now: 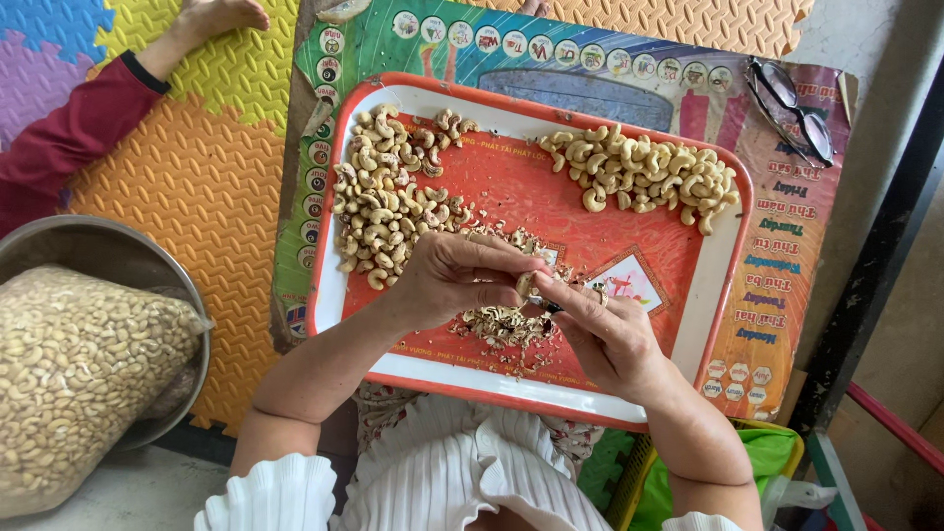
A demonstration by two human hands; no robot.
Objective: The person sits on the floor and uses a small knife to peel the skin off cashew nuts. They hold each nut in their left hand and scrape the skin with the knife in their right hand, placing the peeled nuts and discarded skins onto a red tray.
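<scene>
My left hand (454, 275) pinches a single cashew nut (525, 284) over the middle of a red tray (688, 324) with a white rim. My right hand (602, 334) meets it from the right, holding a small dark tool against the nut. Below the hands lies a heap of thin brown skin peelings (501, 324). A pile of unpeeled, browner cashews (388, 192) fills the tray's left side. A pile of pale peeled cashews (644, 172) lies at the tray's far right.
A clear bag of cashews (79, 374) rests in a metal bowl (88, 241) at left. Another person's red-sleeved arm (88, 118) lies on the coloured foam mats (211, 187). Black glasses (792, 108) sit on a printed sheet (777, 275). A green basket (757, 457) stands at lower right.
</scene>
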